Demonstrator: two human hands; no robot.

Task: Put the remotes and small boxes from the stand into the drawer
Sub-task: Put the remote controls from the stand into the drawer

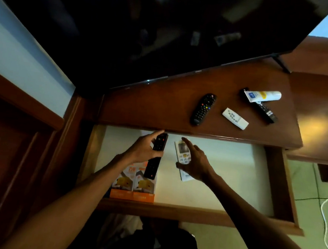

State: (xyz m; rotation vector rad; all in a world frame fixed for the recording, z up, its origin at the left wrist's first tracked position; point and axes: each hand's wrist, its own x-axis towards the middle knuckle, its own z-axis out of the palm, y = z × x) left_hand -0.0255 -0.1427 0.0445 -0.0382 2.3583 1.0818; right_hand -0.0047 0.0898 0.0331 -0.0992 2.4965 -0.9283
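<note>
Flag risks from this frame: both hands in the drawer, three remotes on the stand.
1. The black remote in the left hand overlaps the orange boxes; it may settle tilted.
2. The slim black remote lies under a white tube; lifting it could roll the tube off.

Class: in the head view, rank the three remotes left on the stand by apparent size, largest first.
1. Rounded black remote.
2. Slim black remote, partly hidden under the white tube, so its rank is unsure.
3. Small white remote.

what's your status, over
Left hand gripping black remote over drawer. Right hand on white remote. Three remotes left on stand.
</note>
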